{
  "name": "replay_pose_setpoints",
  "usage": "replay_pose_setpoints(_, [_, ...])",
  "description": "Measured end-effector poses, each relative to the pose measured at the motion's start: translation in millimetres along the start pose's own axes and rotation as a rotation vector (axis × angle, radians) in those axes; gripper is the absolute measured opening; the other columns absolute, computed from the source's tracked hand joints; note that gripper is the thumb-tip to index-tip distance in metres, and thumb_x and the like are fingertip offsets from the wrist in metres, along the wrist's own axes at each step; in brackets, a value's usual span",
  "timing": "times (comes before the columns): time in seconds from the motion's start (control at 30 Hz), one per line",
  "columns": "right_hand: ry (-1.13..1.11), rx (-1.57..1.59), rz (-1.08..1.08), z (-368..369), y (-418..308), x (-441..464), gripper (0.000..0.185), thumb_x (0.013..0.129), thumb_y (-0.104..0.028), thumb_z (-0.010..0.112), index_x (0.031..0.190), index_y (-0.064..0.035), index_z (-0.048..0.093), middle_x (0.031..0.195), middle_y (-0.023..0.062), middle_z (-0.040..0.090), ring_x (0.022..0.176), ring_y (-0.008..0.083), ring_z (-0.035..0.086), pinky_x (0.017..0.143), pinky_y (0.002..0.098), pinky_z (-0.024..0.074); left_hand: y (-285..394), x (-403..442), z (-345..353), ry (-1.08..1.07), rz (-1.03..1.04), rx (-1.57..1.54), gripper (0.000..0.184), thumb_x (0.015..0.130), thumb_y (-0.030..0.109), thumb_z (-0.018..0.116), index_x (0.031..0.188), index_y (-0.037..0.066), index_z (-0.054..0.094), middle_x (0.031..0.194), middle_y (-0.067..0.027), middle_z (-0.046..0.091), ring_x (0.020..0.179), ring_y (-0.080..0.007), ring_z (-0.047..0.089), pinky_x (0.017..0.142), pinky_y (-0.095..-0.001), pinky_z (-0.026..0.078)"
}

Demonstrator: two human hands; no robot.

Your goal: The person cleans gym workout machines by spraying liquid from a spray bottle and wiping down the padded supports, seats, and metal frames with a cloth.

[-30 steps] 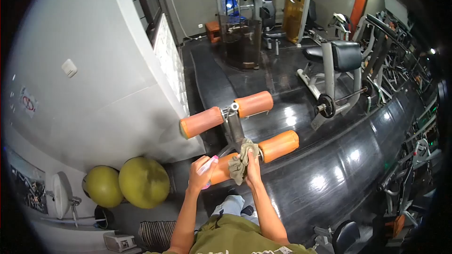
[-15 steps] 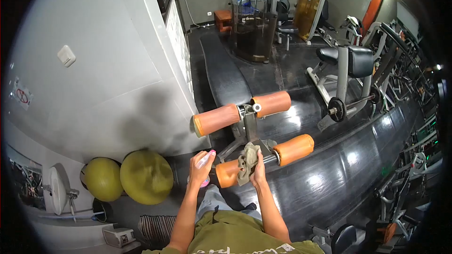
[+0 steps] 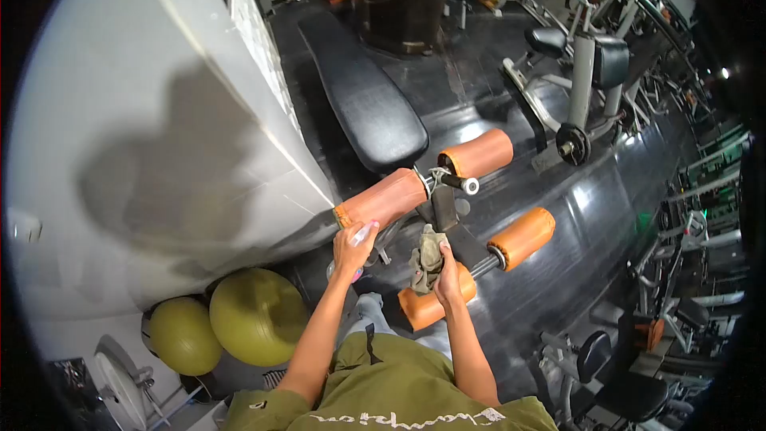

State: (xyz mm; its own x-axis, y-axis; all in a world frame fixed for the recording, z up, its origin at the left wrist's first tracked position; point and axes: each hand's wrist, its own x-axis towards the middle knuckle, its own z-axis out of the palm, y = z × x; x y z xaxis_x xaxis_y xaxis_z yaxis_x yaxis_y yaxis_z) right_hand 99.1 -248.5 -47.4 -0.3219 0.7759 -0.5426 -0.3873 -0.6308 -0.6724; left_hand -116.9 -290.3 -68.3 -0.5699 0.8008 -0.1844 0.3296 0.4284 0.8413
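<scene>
My left hand point(image 3: 349, 253) is closed around a clear spray bottle point(image 3: 363, 235) with a pink top; its lower part shows partly below my fingers. Just beyond that hand is the near end of the upper left foam roller point(image 3: 387, 198), covered in orange-brown material. My right hand point(image 3: 449, 275) grips a crumpled grey-green cloth point(image 3: 428, 255). Under the cloth, the lower left orange roller point(image 3: 427, 310) is partly hidden. A lower right roller point(image 3: 523, 238) and an upper right roller point(image 3: 483, 153) belong to the same bench frame.
The bench's black padded seat point(image 3: 371, 104) stretches away from me. Two yellow-green exercise balls, the larger one point(image 3: 259, 315) nearest, rest by the wall point(image 3: 96, 215) at left. A weight machine point(image 3: 586, 88) stands at right, with other equipment along the edge.
My view has moved closer to the bench and tilted down. The bottle is now near the upper left roller, and the cloth has shifted off the middle of the lower left roller.
</scene>
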Motion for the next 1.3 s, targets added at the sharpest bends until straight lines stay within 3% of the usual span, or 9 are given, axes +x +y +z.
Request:
replay_pose_setpoints(0.27, [0.095,-0.044,-0.052,-1.1,17.4,-1.5,0.029,0.104,-0.033,0.045,0.122,-0.0121,0.052,0.097,0.0057,0.063,0.076,0.0178,0.065,0.062,0.0322,0.0547,0.0,37.6,5.3,0.017,0.098,0.07,0.039,0.086,0.035,0.07,0.071,-0.001,0.064,0.073,-0.0221,0.065,0.07,-0.0428,0.064,0.063,-0.0474,0.048])
replay_pose_setpoints(0.43, [0.18,-0.254,-0.239,-5.7,28.1,28.0,0.043,0.102,-0.03,0.052,0.14,-0.0102,0.046,0.117,0.0072,0.06,0.091,0.0146,0.063,0.067,0.0321,0.0564,-7.9,42.8,1.8,-0.011,0.129,0.038,0.039,0.086,0.035,0.07,0.073,-0.001,0.065,0.074,-0.0223,0.065,0.07,-0.0429,0.064,0.063,-0.047,0.048])
replay_pose_setpoints(0.57, [0.178,-0.32,-0.183,10.0,6.7,45.5,0.052,0.099,-0.021,0.061,0.146,-0.0043,0.042,0.133,0.0107,0.056,0.117,0.0173,0.056,0.1,0.0289,0.0449,-17.5,36.9,-5.4,0.051,0.168,0.001,0.037,0.086,0.033,0.07,0.075,-0.002,0.066,0.075,-0.0227,0.065,0.071,-0.043,0.064,0.062,-0.0459,0.048])
replay_pose_setpoints(0.63, [0.173,-0.334,-0.181,8.8,4.1,66.7,0.05,0.098,-0.022,0.064,0.141,-0.0021,0.048,0.129,0.0115,0.059,0.117,0.0175,0.056,0.1,0.0292,0.0442,-19.3,36.5,-13.4,0.025,0.138,0.019,0.035,0.086,0.032,0.07,0.075,-0.002,0.066,0.075,-0.0228,0.065,0.071,-0.0432,0.064,0.062,-0.0452,0.048])
replay_pose_setpoints(0.7, [0.16,-0.684,-0.397,3.8,4.5,88.3,0.049,0.096,-0.029,0.067,0.136,-0.0036,0.053,0.124,0.0136,0.06,0.105,0.022,0.061,0.099,0.0359,0.0466,-23.1,35.3,-19.6,-0.001,0.102,0.034,0.034,0.086,0.03,0.069,0.076,-0.002,0.066,0.075,-0.0229,0.065,0.071,-0.0433,0.064,0.062,-0.0445,0.048])
replay_pose_setpoints(0.9, [0.203,-0.939,-0.692,22.0,-10.8,136.1,0.038,0.094,-0.025,0.067,0.124,-0.0025,0.06,0.131,0.0182,0.054,0.121,0.0342,0.055,0.103,0.0395,0.0438,-32.1,29.1,-33.3,-0.018,0.181,-0.04,0.023,0.086,0.021,0.072,0.08,-0.001,0.067,0.075,-0.0209,0.065,0.062,-0.039,0.062,0.059,-0.0419,0.047])
replay_pose_setpoints(1.17, [0.276,-1.272,-0.908,67.8,45.6,140.5,0.034,0.085,-0.01,0.067,0.117,-0.0044,0.062,0.128,0.0175,0.054,0.118,0.0388,0.052,0.103,0.0462,0.043,-52.7,10.5,-61.7,-0.206,-0.077,-0.272,0.019,0.089,0.018,0.071,0.084,0.001,0.066,0.065,-0.0042,0.057,0.051,-0.008,0.055,0.047,-0.0286,0.042])
replay_pose_setpoints(1.23, [0.006,-1.194,-0.613,76.7,64.3,123.7,0.034,0.082,-0.01,0.069,0.116,-0.0048,0.062,0.125,0.0159,0.056,0.119,0.0383,0.051,0.103,0.0464,0.0428,-61.4,9.7,-60.6,-0.193,-0.068,-0.285,0.018,0.089,0.018,0.071,0.083,0.001,0.065,0.064,-0.0049,0.057,0.049,-0.0095,0.054,0.046,-0.0291,0.042])
replay_pose_setpoints(1.3, [-0.257,-1.202,-0.857,86.3,85.0,109.2,0.036,0.08,-0.01,0.071,0.116,-0.0067,0.063,0.121,0.0147,0.057,0.118,0.0368,0.052,0.102,0.0464,0.0443,-67.2,9.0,-58.1,-0.181,-0.062,-0.304,0.019,0.088,0.017,0.071,0.082,0.002,0.064,0.064,-0.0056,0.056,0.046,-0.011,0.054,0.045,-0.0296,0.042])
